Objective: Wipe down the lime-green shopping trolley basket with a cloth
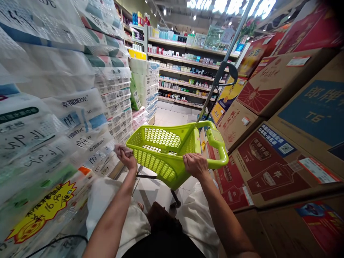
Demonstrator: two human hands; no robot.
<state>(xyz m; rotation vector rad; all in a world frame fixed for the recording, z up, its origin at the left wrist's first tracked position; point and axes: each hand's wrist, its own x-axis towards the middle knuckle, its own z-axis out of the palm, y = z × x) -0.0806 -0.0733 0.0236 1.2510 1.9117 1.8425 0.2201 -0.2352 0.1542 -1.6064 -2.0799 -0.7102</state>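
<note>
A lime-green plastic shopping cart (pixel 161 172) stands sideways before me, with a perforated basket and its thick handle (pixel 223 152) to the right. My right hand (pixel 195 165) is closed over the near rim of the basket, close to the handle. At the basket's left end, my left hand (pixel 127 157) is closed around a crumpled greyish-pink cloth (pixel 123 150). That hand is beside the rim; whether it touches the cart I cannot tell. One wheel (pixel 175 204) shows below the basket.
Stacked packs of tissue paper (pixel 80 118) wall the left side. Cardboard cartons (pixel 268 161) are piled high on the right. A grey pole with a dark loop handle (pixel 228 73) leans behind the cart. Shelves of small boxes (pixel 182 68) span the far end of the tiled aisle.
</note>
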